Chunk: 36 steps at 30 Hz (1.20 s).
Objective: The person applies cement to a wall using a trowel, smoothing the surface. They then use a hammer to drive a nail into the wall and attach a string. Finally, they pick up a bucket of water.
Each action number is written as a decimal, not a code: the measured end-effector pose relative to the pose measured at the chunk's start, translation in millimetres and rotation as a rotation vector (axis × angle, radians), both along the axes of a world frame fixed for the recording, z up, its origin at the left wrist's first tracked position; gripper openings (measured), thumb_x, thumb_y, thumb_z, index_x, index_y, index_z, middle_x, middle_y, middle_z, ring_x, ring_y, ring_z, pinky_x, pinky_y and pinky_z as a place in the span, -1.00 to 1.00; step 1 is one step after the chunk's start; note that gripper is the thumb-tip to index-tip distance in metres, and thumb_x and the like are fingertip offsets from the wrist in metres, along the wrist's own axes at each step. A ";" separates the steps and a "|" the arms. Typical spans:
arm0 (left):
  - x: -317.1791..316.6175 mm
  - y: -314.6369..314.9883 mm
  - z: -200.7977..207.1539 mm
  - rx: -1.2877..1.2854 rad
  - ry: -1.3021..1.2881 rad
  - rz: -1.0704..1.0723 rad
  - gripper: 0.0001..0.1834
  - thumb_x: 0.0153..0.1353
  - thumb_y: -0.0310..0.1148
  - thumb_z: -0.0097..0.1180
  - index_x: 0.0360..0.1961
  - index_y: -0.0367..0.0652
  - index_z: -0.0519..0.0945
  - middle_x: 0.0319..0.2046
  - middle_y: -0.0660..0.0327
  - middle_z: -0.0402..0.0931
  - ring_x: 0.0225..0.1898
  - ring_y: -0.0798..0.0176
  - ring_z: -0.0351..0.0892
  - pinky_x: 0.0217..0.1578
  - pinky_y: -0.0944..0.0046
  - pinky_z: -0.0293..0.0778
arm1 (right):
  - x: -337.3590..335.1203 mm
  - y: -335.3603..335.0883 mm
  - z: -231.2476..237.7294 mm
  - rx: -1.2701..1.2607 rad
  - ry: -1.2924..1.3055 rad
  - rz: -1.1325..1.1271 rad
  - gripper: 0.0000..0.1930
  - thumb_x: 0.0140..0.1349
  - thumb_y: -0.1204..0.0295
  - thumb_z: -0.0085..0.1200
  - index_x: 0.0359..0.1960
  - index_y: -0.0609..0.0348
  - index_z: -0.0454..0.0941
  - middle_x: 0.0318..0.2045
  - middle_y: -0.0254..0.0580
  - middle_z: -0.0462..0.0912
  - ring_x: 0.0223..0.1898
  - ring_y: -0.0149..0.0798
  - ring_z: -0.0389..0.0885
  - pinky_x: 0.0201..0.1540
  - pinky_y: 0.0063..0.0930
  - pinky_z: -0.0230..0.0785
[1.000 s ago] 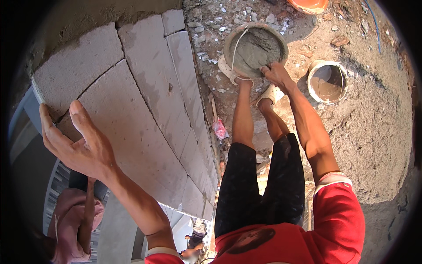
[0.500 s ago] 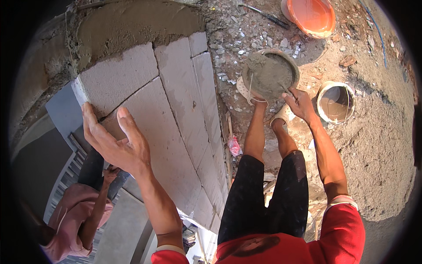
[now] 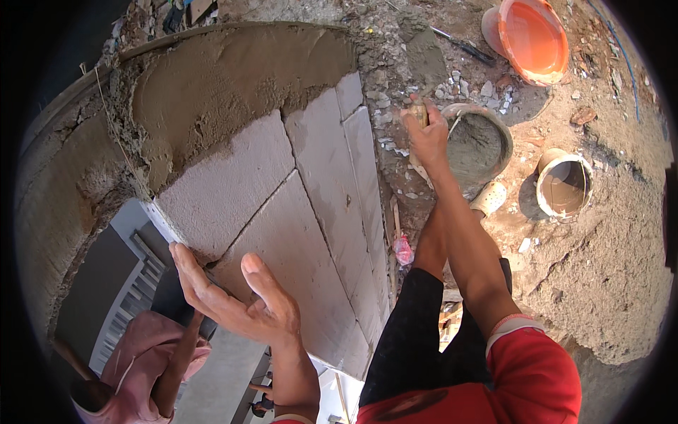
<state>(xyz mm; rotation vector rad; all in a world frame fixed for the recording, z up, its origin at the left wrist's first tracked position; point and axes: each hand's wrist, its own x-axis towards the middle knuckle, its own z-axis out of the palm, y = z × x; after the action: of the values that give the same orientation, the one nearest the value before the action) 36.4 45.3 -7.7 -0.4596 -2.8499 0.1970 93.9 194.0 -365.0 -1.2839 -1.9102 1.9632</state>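
Wooden-handled tool (image 3: 421,113) in the right hand (image 3: 432,141), between mortar bucket and block wall.
Right fingers clenched round the handle; its long axis runs roughly up-down in view, near parallel to the wall's right edge. Grey patch past the handle could be a loaded blade, can't tell. Mortar bucket (image 3: 506,147) is just right of that hand; block wall (image 3: 296,226) lies to its left, with the wet mortar layer (image 3: 240,78) up-left across the wall's far end. Left hand (image 3: 247,307) is well apart from the tool, fingers spread and holding nothing, at the wall's left edge; contact unclear. Further out: orange bucket (image 3: 492,32) top right, whitish pail (image 3: 549,158) below it, co-worker in pink (image 3: 155,353) lower left.
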 end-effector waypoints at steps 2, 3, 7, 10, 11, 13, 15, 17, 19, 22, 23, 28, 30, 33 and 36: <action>1.1 0.8 1.3 -0.006 -0.027 0.010 -0.35 0.47 -0.25 0.09 0.47 -0.38 0.33 0.42 -0.07 0.39 0.44 -0.09 0.32 0.44 -0.07 0.19 | -6.1 -10.0 -9.4 0.240 -0.128 -0.017 -0.41 0.26 0.23 0.27 0.23 0.43 0.56 0.07 0.27 0.65 0.12 0.22 0.63 0.21 -0.07 0.43; 0.4 0.5 2.4 -0.013 -0.040 0.000 -0.34 0.47 -0.25 0.08 0.48 -0.39 0.32 0.42 -0.08 0.38 0.44 -0.10 0.31 0.44 -0.08 0.19 | -14.6 -17.9 -14.2 0.310 -0.200 -0.032 -0.40 0.25 0.23 0.27 0.23 0.41 0.57 0.14 0.27 0.63 0.16 0.24 0.61 0.26 -0.07 0.41; -0.9 0.4 7.2 -0.040 -0.093 -0.008 -0.32 0.49 -0.26 0.06 0.50 -0.42 0.25 0.45 -0.11 0.33 0.44 -0.13 0.29 0.45 -0.10 0.17 | -63.5 -50.3 -17.9 0.381 -0.191 0.139 -0.45 0.29 0.27 0.25 0.21 0.44 0.58 -0.15 0.10 0.71 -0.15 -0.12 0.66 0.06 -0.31 0.48; -1.1 0.3 9.2 -0.038 -0.111 0.005 -0.31 0.51 -0.23 0.05 0.51 -0.42 0.24 0.45 -0.14 0.31 0.45 -0.14 0.27 0.44 -0.10 0.16 | -71.3 -48.7 1.5 -0.028 0.175 0.146 -0.40 0.27 0.24 0.23 0.22 0.48 0.57 -0.05 0.23 0.72 -0.05 0.05 0.72 0.15 -0.18 0.48; -0.4 0.7 11.4 -0.042 -0.133 0.014 -0.31 0.51 -0.22 0.04 0.51 -0.42 0.23 0.45 -0.14 0.30 0.46 -0.14 0.26 0.44 -0.10 0.16 | -67.0 -43.4 8.2 -0.084 0.081 0.143 -0.38 0.27 0.20 0.22 0.23 0.49 0.56 0.00 0.26 0.72 0.00 0.09 0.72 0.18 -0.16 0.47; -0.4 0.8 12.2 -0.024 -0.140 0.026 -0.30 0.51 -0.21 0.03 0.52 -0.43 0.21 0.46 -0.15 0.28 0.47 -0.14 0.25 0.44 -0.09 0.15 | -67.4 -20.4 8.2 -0.118 0.110 0.120 -0.32 0.27 0.14 0.21 0.26 0.50 0.54 0.08 0.34 0.70 0.09 0.18 0.71 0.23 -0.11 0.46; -0.2 0.7 13.3 -0.031 -0.152 0.034 -0.29 0.51 -0.20 0.03 0.52 -0.43 0.20 0.47 -0.16 0.26 0.48 -0.14 0.23 0.44 -0.09 0.14 | -67.4 1.6 -5.1 -0.012 -0.168 0.274 -0.26 0.28 0.05 0.18 0.28 0.51 0.53 0.11 0.38 0.68 0.14 0.17 0.70 0.24 -0.15 0.45; -0.8 0.6 13.8 -0.040 -0.162 0.030 -0.28 0.51 -0.20 0.03 0.53 -0.43 0.19 0.48 -0.16 0.25 0.48 -0.14 0.22 0.44 -0.08 0.14 | -66.9 13.9 -26.2 -0.040 -0.340 0.385 -0.16 0.29 -0.07 0.13 0.34 0.51 0.46 0.19 0.47 0.61 0.26 0.20 0.64 0.33 -0.21 0.38; -0.9 0.3 14.1 -0.047 -0.165 0.027 -0.28 0.51 -0.21 0.02 0.53 -0.43 0.18 0.48 -0.16 0.23 0.48 -0.15 0.21 0.45 -0.09 0.14 | -76.4 7.4 -49.9 0.063 -0.348 0.367 -0.26 0.32 -0.03 0.15 0.26 0.48 0.54 0.05 0.33 0.70 0.05 0.10 0.73 0.14 -0.20 0.51; -0.7 -0.2 13.6 -0.068 -0.160 0.016 -0.29 0.51 -0.22 0.02 0.53 -0.44 0.17 0.48 -0.17 0.23 0.49 -0.15 0.20 0.46 -0.10 0.13 | -87.9 0.2 -72.2 -0.324 -0.307 0.261 -0.46 0.37 0.05 0.16 0.07 0.36 0.62 -0.21 0.00 0.71 -0.30 -0.18 0.70 -0.24 -0.30 0.53; -1.1 -0.4 13.2 -0.062 -0.162 0.009 -0.29 0.51 -0.23 0.01 0.53 -0.44 0.17 0.49 -0.17 0.23 0.49 -0.15 0.20 0.46 -0.11 0.13 | -91.8 -2.5 -74.6 -0.519 -0.301 0.195 -0.54 0.39 0.09 0.17 0.00 0.32 0.64 -0.30 -0.13 0.69 -0.42 -0.30 0.66 -0.38 -0.35 0.51; -1.6 0.2 13.1 -0.048 -0.163 -0.004 -0.29 0.51 -0.25 0.01 0.53 -0.45 0.17 0.49 -0.18 0.21 0.50 -0.15 0.19 0.47 -0.13 0.11 | -99.5 0.4 -60.6 -0.592 -0.243 0.219 -0.65 0.41 0.15 0.18 -0.07 0.22 0.59 -0.47 -0.38 0.53 -0.59 -0.51 0.42 -0.57 -0.50 0.30; -1.8 1.1 14.0 -0.052 -0.166 0.000 -0.30 0.51 -0.26 0.01 0.53 -0.45 0.17 0.49 -0.18 0.21 0.50 -0.15 0.19 0.47 -0.13 0.12 | -93.6 4.3 -52.5 -0.588 -0.203 0.266 -0.60 0.40 0.14 0.19 0.02 0.25 0.58 -0.47 -0.37 0.55 -0.59 -0.50 0.44 -0.56 -0.50 0.31; -1.5 2.1 14.7 -0.050 -0.169 0.004 -0.30 0.51 -0.26 0.02 0.52 -0.45 0.17 0.49 -0.18 0.22 0.50 -0.14 0.20 0.47 -0.13 0.12 | -79.6 6.7 -44.3 -0.557 -0.145 0.285 -0.50 0.39 0.15 0.21 0.16 0.32 0.55 -0.47 -0.37 0.56 -0.58 -0.51 0.43 -0.55 -0.51 0.30; -0.2 2.4 14.3 -0.052 -0.167 0.016 -0.30 0.52 -0.25 0.03 0.52 -0.45 0.18 0.48 -0.18 0.22 0.50 -0.14 0.20 0.47 -0.12 0.11 | -67.5 10.0 -40.5 -0.539 -0.118 0.262 -0.41 0.38 0.16 0.23 0.27 0.39 0.49 -0.44 -0.35 0.57 -0.56 -0.52 0.43 -0.52 -0.53 0.29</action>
<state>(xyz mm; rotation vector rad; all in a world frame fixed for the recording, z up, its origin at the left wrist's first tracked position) 36.2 47.7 6.6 -0.4846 -3.0190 0.2478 26.4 204.0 -405.5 -1.3358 -1.7325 2.7292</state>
